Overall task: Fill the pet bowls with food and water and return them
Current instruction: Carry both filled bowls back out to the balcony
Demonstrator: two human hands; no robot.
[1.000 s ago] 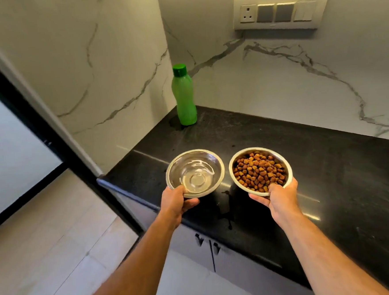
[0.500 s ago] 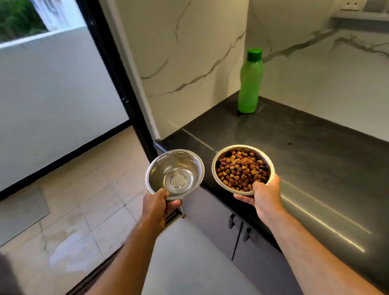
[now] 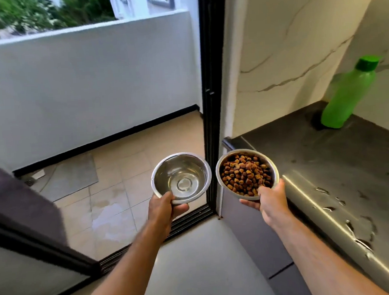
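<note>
Steel water bowl (image 3: 181,177): held in my left hand (image 3: 162,208), thumb hooked over the near rim, fingers curled beneath the base. It contains clear water, shallow, with the round base ring visible through it. The bowl is held level in the air, in front of the black door frame (image 3: 211,100), with the balcony floor (image 3: 131,174) beyond it.

Food bowl (image 3: 247,174): also steel, held in my right hand (image 3: 272,203), thumb on the near rim, fingers under the base. It is filled with brown kibble (image 3: 246,176) close to the rim. It hangs at the left end of the dark counter (image 3: 351,159), not touching it. The two bowls are side by side, just apart.

Green bottle (image 3: 348,95): capped, standing on the counter in the far corner against the marble wall (image 3: 285,48). Water droplets lie on the counter's near edge.
</note>
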